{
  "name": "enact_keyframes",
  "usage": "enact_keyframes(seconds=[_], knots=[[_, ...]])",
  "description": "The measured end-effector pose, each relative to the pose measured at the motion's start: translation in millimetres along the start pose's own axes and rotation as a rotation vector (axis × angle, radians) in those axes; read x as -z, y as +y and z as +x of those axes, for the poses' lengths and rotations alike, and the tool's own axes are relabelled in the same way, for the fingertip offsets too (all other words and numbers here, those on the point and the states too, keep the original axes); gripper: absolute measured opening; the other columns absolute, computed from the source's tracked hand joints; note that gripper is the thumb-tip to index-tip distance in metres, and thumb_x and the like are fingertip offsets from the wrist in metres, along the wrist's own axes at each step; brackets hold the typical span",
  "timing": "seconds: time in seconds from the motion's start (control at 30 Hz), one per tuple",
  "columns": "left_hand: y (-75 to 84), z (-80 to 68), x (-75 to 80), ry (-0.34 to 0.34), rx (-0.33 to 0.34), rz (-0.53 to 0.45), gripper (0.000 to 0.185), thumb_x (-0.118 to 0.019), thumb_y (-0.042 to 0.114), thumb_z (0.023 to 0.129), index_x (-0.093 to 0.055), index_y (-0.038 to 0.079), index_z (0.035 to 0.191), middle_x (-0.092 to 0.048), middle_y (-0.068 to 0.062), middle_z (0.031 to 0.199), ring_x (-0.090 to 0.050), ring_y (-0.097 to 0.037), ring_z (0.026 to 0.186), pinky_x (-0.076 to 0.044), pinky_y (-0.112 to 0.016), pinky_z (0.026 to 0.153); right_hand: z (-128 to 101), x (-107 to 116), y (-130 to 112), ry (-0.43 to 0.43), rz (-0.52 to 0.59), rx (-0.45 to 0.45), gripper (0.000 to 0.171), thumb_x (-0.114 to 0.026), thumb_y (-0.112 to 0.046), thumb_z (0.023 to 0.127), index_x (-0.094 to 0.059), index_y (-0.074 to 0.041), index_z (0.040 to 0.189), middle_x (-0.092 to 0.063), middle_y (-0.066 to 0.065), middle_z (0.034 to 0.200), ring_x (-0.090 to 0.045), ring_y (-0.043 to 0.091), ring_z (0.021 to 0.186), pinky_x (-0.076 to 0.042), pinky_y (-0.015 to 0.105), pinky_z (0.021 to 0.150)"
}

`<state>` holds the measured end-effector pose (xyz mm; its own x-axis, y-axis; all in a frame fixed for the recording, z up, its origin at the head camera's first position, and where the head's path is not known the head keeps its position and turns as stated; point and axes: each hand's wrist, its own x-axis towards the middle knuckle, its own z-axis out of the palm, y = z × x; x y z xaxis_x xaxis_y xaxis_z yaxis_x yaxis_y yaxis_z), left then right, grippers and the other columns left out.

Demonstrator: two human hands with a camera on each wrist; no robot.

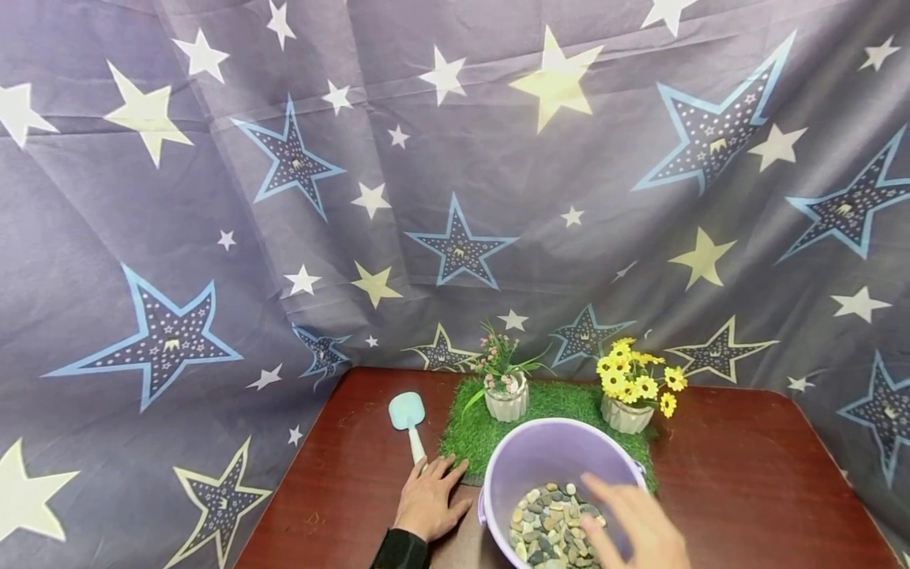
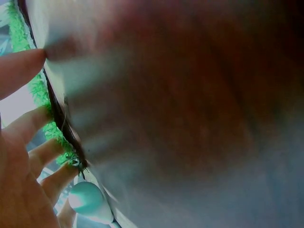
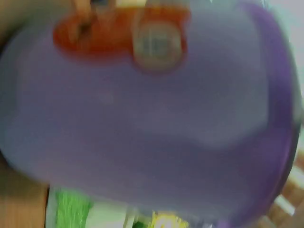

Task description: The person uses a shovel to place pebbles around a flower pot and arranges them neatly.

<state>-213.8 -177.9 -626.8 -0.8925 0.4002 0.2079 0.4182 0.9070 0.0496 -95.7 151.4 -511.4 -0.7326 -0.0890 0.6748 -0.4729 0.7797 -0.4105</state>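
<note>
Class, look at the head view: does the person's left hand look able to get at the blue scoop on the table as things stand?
Probably yes. The left hand rests flat on the table, fingertips right beside the blue scoop, whose handle points toward it; nothing lies between them.

The right wrist view is heavily blurred. A purple bucket (image 3: pixel 156 128) fills nearly the whole frame, its curved wall facing the camera. Near the top, an orange-red patch (image 3: pixel 99 31) holds a round pale shape (image 3: pixel 156 45); neither can be identified. Below the bucket, a strip of green grass mat (image 3: pixel 69 211) and a blurred yellow flower (image 3: pixel 166 221) are visible.
</note>
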Motion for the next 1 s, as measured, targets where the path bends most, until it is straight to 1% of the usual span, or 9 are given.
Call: enact_keyframes(seconds=[0.07,0.13,0.23,0.3,0.4,0.53,0.73,0.9,1.0], knots=[[0.4,0.1,1.1,-0.002,0.006,-0.004,0.062,-0.072,0.051,0.087,-0.064,0.024,0.143,-0.063,-0.005,0.143,-0.058,-0.027,0.133,-0.036,-0.050,0.117,5.8,7.2,9.7,0.094,-0.022,-0.182,0.060,-0.084,-0.022,0.080,-0.068,-0.023,0.137,-0.068,-0.003,0.115,-0.057,0.014,0.105,-0.050,0.040,0.085],[0.7,0.0,2.3,-0.009,0.012,-0.007,0.062,-0.072,0.051,0.087,-0.064,0.024,0.143,-0.063,-0.005,0.144,-0.058,-0.027,0.134,-0.035,-0.050,0.118,14.7,12.8,20.9,0.051,-0.050,-0.381,0.056,-0.078,-0.026,0.088,-0.063,-0.021,0.142,-0.062,0.004,0.118,-0.053,0.019,0.102,-0.047,0.045,0.078],[0.9,-0.3,2.8,-0.024,0.015,-0.013,0.062,-0.072,0.051,0.087,-0.063,0.024,0.143,-0.062,-0.005,0.144,-0.058,-0.027,0.134,-0.035,-0.050,0.118,23.8,17.4,36.7,-0.135,-0.084,-0.640,0.056,-0.063,-0.044,0.099,-0.055,-0.016,0.147,-0.056,0.009,0.108,-0.053,0.022,0.087,-0.042,0.042,0.066],[1.1,-0.1,3.1,-0.038,0.015,-0.018,0.062,-0.072,0.051,0.088,-0.063,0.024,0.144,-0.062,-0.006,0.145,-0.057,-0.027,0.134,-0.035,-0.050,0.118,27.1,18.3,44.9,-0.278,-0.066,-0.750,0.061,-0.053,-0.054,0.101,-0.050,-0.017,0.149,-0.056,0.006,0.099,-0.053,0.021,0.078,-0.038,0.037,0.063],[1.2,1.5,3.0,-0.062,0.016,-0.018,0.063,-0.070,0.052,0.089,-0.062,0.025,0.145,-0.061,-0.005,0.146,-0.056,-0.027,0.135,-0.034,-0.050,0.119,28.6,17.4,50.6,-0.373,0.027,-0.786,0.059,-0.046,-0.053,0.105,-0.047,-0.016,0.151,-0.068,0.003,0.091,-0.065,0.024,0.082,-0.048,0.044,0.071],[1.5,3.3,3.1,-0.076,0.023,-0.018,0.063,-0.069,0.052,0.089,-0.061,0.025,0.145,-0.060,-0.005,0.147,-0.056,-0.027,0.136,-0.033,-0.050,0.119,31.1,15.7,51.0,-0.346,0.155,-0.754,0.049,-0.050,-0.039,0.107,-0.052,-0.014,0.149,-0.079,0.009,0.098,-0.074,0.030,0.098,-0.054,0.051,0.087],[0.6,1.9,1.4,-0.059,0.017,-0.017,0.063,-0.070,0.052,0.088,-0.062,0.025,0.145,-0.061,-0.005,0.146,-0.056,-0.027,0.135,-0.035,-0.050,0.118,33.0,13.7,47.5,-0.312,0.185,-0.752,0.037,-0.052,-0.029,0.107,-0.066,-0.012,0.137,-0.070,0.003,0.075,-0.063,0.012,0.072,-0.049,0.029,0.069],[-1.0,2.4,1.7,-0.025,0.000,-0.041,0.061,-0.071,0.051,0.089,-0.064,0.023,0.143,-0.062,-0.006,0.143,-0.058,-0.028,0.133,-0.036,-0.052,0.116,33.7,12.4,45.3,-0.282,0.174,-0.756,0.035,-0.055,-0.026,0.106,-0.069,-0.010,0.133,-0.049,-0.002,0.058,-0.050,0.010,0.060,-0.042,0.026,0.063],[-4.7,5.1,3.5,0.012,0.007,-0.083,0.057,-0.070,0.048,0.091,-0.065,0.022,0.141,-0.064,-0.008,0.141,-0.058,-0.030,0.131,-0.038,-0.055,0.115,34.1,11.8,44.2,-0.269,0.165,-0.743,0.034,-0.057,-0.025,0.105,-0.070,-0.009,0.133,-0.058,0.000,0.061,-0.054,0.010,0.064,-0.045,0.026,0.065]])
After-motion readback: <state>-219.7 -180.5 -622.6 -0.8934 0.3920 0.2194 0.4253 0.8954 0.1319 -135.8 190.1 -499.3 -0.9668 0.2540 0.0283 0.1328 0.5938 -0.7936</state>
